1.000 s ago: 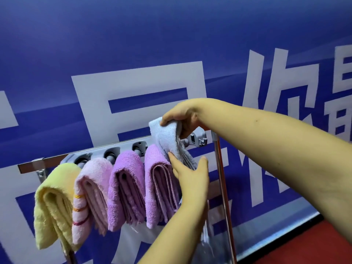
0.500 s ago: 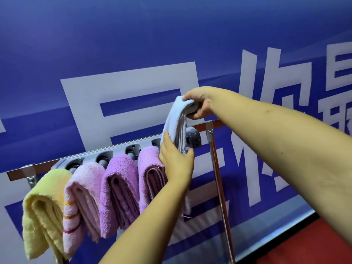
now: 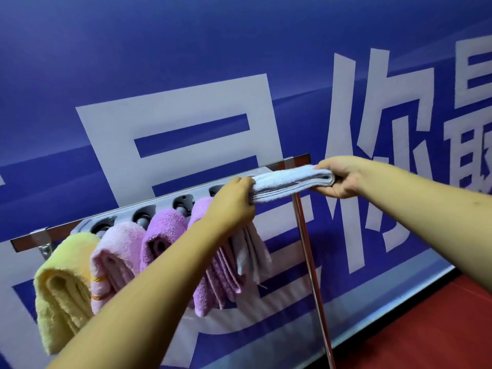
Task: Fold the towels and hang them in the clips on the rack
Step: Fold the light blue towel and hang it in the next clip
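Note:
A folded light-blue towel (image 3: pixel 287 182) stretches level in front of the rack's right end. My left hand (image 3: pixel 231 201) grips its middle, and the rest of the towel hangs down below that hand. My right hand (image 3: pixel 338 177) grips the folded right end. The grey clip bar (image 3: pixel 159 206) runs along the rack. From its clips hang a yellow towel (image 3: pixel 64 286), a pale pink towel (image 3: pixel 117 251), a purple towel (image 3: pixel 165 233) and another purple towel (image 3: pixel 213 283), partly behind my left arm.
The rack's metal upright (image 3: pixel 311 267) stands just right of the towels, under the blue towel. A blue banner with large white characters (image 3: pixel 173 107) covers the wall behind. Red floor (image 3: pixel 426 336) shows at the bottom right.
My right hand has pulled the blue towel's folded end out to the right, from upright to level. My left hand has closed around the towel's middle. The view has shifted.

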